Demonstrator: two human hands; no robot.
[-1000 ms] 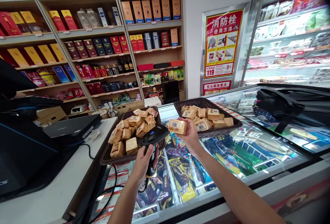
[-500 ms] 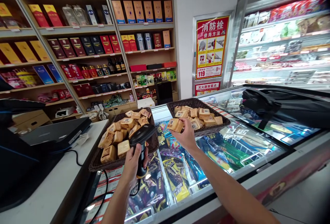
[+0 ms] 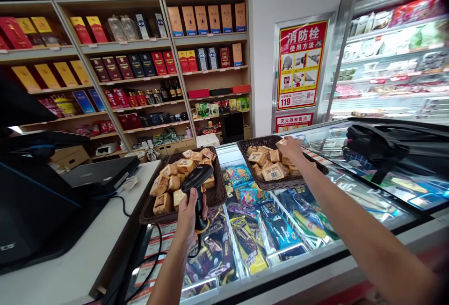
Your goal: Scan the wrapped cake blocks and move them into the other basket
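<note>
My left hand (image 3: pixel 190 211) grips the handle of a black barcode scanner (image 3: pixel 197 178), held in front of the left wicker basket (image 3: pixel 147 214) heaped with several tan wrapped packets (image 3: pixel 165 184). My right hand (image 3: pixel 290 148) reaches over the right wicker basket (image 3: pixel 266 184), fingers closed on a tan packet (image 3: pixel 281 142) at the back of the pile. More barcode-labelled packets (image 3: pixel 272 172) fill that basket. Both baskets rest on the freezer's glass lid (image 3: pixel 245 221).
A black till screen (image 3: pixel 24 202) and a printer (image 3: pixel 100 174) stand on the white counter (image 3: pixel 66 267) at left. The scanner cable (image 3: pixel 154 267) hangs down. A black bag (image 3: pixel 382 143) lies on the freezer at right. Behind are shelves of boxed goods (image 3: pixel 140 61) and a chiller cabinet (image 3: pixel 393 57).
My right hand carried the packet away from the scanner and out over the right basket. The scanner in my left hand stayed roughly where it was.
</note>
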